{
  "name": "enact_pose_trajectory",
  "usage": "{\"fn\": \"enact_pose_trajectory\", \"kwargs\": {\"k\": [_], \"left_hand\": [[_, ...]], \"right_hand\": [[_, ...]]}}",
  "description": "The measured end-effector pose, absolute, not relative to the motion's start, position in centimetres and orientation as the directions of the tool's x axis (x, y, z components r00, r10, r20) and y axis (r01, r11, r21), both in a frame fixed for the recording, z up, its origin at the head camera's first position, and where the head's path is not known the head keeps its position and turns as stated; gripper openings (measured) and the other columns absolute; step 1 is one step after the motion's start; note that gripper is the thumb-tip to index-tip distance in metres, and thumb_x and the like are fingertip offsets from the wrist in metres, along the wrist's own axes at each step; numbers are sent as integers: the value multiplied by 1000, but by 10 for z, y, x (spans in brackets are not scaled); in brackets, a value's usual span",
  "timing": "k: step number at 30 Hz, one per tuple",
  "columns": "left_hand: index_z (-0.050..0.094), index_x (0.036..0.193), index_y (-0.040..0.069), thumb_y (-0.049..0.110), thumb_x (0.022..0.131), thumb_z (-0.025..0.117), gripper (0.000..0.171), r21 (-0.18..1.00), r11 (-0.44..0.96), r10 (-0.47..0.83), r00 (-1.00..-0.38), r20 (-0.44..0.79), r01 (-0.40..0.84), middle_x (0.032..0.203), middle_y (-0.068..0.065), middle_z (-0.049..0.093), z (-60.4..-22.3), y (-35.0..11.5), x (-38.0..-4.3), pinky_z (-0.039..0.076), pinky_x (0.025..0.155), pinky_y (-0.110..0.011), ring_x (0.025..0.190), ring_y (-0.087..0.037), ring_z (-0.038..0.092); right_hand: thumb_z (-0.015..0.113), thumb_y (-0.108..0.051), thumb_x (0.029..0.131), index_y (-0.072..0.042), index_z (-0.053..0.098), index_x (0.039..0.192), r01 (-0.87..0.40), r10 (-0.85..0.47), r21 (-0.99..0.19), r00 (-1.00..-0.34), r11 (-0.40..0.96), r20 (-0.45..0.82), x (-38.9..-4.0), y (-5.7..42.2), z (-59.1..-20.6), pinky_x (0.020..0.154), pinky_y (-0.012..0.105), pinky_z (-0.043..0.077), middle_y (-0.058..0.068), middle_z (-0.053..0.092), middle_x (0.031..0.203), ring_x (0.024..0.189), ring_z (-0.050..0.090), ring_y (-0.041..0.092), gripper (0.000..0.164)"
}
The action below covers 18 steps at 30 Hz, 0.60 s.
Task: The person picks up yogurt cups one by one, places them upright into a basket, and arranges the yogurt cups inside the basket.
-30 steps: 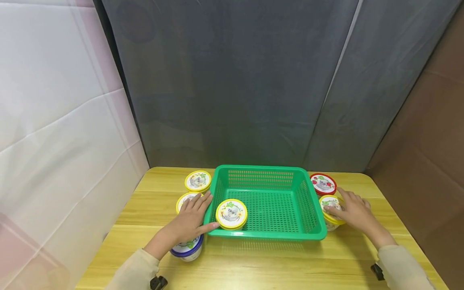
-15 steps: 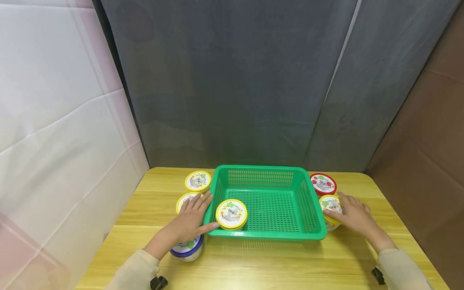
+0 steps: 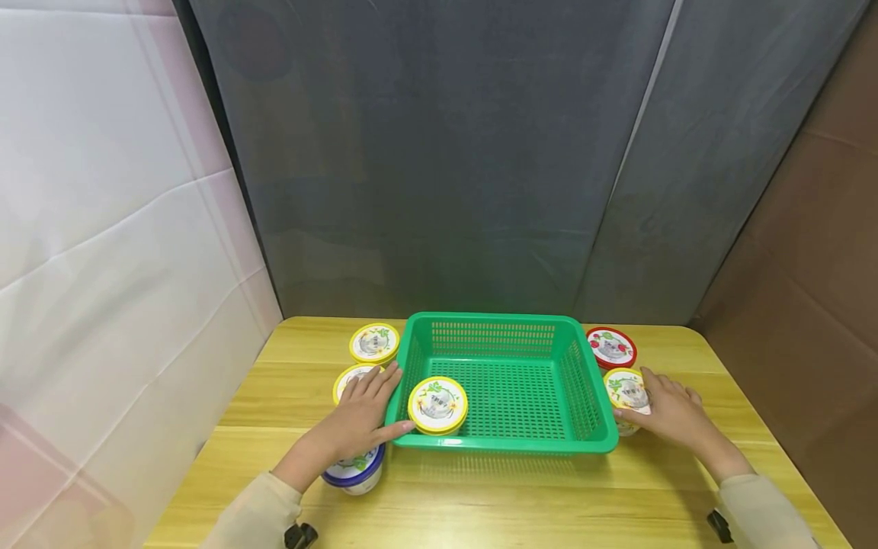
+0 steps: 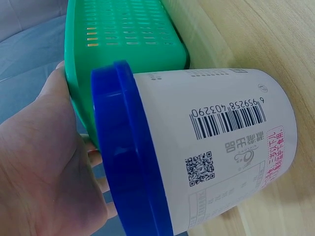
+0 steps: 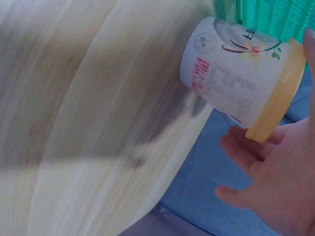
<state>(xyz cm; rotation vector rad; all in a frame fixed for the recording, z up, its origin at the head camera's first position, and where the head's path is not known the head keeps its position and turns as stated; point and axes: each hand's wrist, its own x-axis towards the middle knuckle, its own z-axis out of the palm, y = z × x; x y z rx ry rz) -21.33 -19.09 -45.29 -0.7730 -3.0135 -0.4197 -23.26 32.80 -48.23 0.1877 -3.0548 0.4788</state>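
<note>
A green plastic basket (image 3: 511,445) stands on the wooden table. My left hand (image 3: 358,412) rests along its left rim with straight fingers, the thumb at the near left corner. A yellow-lidded tub (image 3: 437,405) sits inside that corner. Below my left wrist is a blue-lidded tub (image 4: 211,142). Another yellow-lidded tub (image 3: 347,377) is partly hidden by the left fingers. To the right of the basket, my right hand (image 3: 675,412) holds a white paper tub with a yellow lid (image 5: 241,73), thumb and fingers on opposite sides of its lid.
Behind the held tub stands a red-lidded tub (image 3: 610,347). One more yellow-lidded tub (image 3: 374,343) is by the basket's far left corner. Grey cloth (image 3: 439,168) hangs behind the table (image 3: 480,503), white cloth on the left and brown on the right.
My right thumb has slid from the top of the yellow lid to its near edge, and the right hand has closed round the lid. The left hand and basket stay put.
</note>
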Motion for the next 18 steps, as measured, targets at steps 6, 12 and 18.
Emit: {"fn": "enact_pose_trajectory", "kwargs": {"k": [6,12,18], "left_hand": [[24,157,4,59,96,51,86,253,844,472,-879,71,473,166,-15,19,-454,-191,-214,17,118,-68,151,-45,21],[24,157,4,59,96,50,86,257,844,469,-880,68,470,166,-14,19,-456,-191,-214,17,118,-69,151,-44,20],[24,157,4,59,96,50,86,262,844,469,-881,66,469,166,-14,19,-456,-191,-214,16,118,-69,151,-44,20]], "right_hand": [[69,-70,77,10,30,149,-121,-108,-289,-992,950,63,-233,329,-486,91,69,30,38,46,141,123,47,56,114],[70,-69,77,10,32,148,-120,-103,-297,-992,947,74,-232,329,-488,91,67,31,37,47,140,124,48,54,114],[72,-67,76,11,34,146,-124,-98,-326,-991,937,96,-230,329,-486,91,66,31,37,48,139,122,48,54,112]]}}
